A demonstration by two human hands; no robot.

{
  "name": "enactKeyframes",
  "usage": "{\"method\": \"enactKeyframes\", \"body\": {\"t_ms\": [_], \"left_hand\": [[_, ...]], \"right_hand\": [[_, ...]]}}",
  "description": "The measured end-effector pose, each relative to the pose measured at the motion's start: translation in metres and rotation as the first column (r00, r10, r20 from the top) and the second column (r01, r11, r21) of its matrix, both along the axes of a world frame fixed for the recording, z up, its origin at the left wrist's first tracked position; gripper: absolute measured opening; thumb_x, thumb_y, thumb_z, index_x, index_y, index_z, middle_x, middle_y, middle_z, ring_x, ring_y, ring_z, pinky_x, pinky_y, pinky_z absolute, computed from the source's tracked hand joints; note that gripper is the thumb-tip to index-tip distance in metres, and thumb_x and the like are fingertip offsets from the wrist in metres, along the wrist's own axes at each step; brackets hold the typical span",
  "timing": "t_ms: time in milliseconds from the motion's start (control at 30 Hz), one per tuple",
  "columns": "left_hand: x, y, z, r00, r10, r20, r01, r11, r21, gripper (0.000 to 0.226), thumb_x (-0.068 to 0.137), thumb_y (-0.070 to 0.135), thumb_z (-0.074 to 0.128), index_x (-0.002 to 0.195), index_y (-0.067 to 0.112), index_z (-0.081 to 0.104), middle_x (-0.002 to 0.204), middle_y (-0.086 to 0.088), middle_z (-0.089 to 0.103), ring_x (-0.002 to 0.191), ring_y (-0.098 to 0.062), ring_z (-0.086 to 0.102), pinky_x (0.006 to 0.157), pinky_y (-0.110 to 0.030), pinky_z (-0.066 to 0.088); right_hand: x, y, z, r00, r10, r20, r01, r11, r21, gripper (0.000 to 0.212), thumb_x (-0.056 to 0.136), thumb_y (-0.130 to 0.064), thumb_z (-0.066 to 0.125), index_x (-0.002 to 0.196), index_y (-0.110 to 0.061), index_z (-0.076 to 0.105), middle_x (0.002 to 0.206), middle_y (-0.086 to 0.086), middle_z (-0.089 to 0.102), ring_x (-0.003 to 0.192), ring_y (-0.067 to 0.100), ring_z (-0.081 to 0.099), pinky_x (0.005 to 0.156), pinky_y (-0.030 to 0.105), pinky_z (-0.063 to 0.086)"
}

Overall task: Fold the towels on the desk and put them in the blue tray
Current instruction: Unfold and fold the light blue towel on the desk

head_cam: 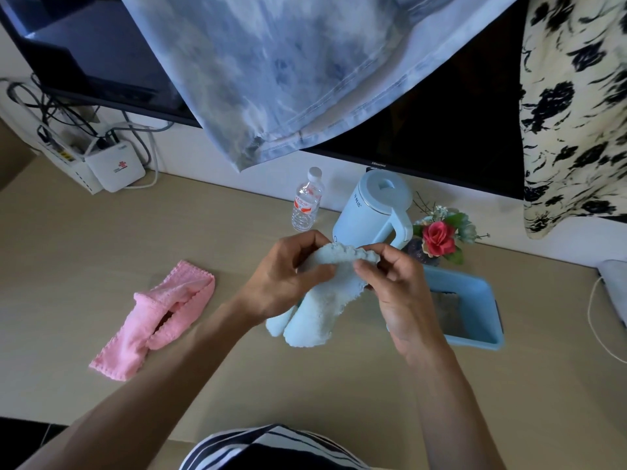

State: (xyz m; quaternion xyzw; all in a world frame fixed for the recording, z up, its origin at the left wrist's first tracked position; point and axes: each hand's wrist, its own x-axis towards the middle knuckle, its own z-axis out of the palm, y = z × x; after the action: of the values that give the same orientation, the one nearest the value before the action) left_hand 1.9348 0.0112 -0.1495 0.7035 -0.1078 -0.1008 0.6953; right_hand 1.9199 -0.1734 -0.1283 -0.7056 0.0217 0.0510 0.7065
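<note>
the pale blue towel [322, 300] is held up over the desk [84, 232], its scalloped top edge pinched by the left hand [278, 279] and the right hand [397, 286]. a pink towel [159, 317] lies crumpled to the left; the blue tray [475, 300] sits just right.

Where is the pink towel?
In the head view, the pink towel lies crumpled on the desk, left of the left hand and not touching it.

Towel [159, 317] left, tray [478, 300] right, kettle [369, 212] behind.
</note>
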Motion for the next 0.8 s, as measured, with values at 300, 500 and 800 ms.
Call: {"method": "enactKeyframes", "body": {"t_ms": [300,500,800], "left_hand": [[0.003,0.003,0.022,0.974,-0.154,0.165,0.111,0.964,0.241,0.025,0.082,0.019,0.075,0.074,0.004,0.056,0.069,-0.013,0.056,0.061,-0.02,0.049,0.06,-0.031,0.04],[0.01,0.017,0.027,0.941,-0.338,0.005,0.334,0.933,0.137,0.018,0.08,0.01,0.078,0.072,0.011,0.062,0.065,0.009,0.059,0.058,-0.008,0.056,0.056,-0.02,0.045],[0.014,0.05,0.019,0.89,-0.446,-0.09,0.451,0.836,0.312,0.022,0.085,0.015,0.08,0.087,0.002,0.062,0.076,-0.014,0.062,0.07,-0.014,0.058,0.067,-0.029,0.047]], "right_hand": [[0.001,0.002,0.004,0.996,0.042,0.082,-0.039,0.998,-0.038,0.008,0.091,-0.011,0.055,0.086,-0.005,0.056,0.08,0.015,0.053,0.08,0.025,0.049,0.076,0.041,0.039],[0.003,-0.005,0.007,0.991,-0.057,0.117,0.06,0.998,-0.019,0.007,0.089,-0.012,0.055,0.084,-0.009,0.057,0.074,0.019,0.044,0.073,0.025,0.042,0.068,0.038,0.035],[0.01,-0.028,0.001,0.951,-0.296,0.085,0.29,0.954,0.072,0.006,0.079,-0.016,0.061,0.077,-0.019,0.065,0.076,0.011,0.053,0.078,0.019,0.05,0.072,0.03,0.04]]}}
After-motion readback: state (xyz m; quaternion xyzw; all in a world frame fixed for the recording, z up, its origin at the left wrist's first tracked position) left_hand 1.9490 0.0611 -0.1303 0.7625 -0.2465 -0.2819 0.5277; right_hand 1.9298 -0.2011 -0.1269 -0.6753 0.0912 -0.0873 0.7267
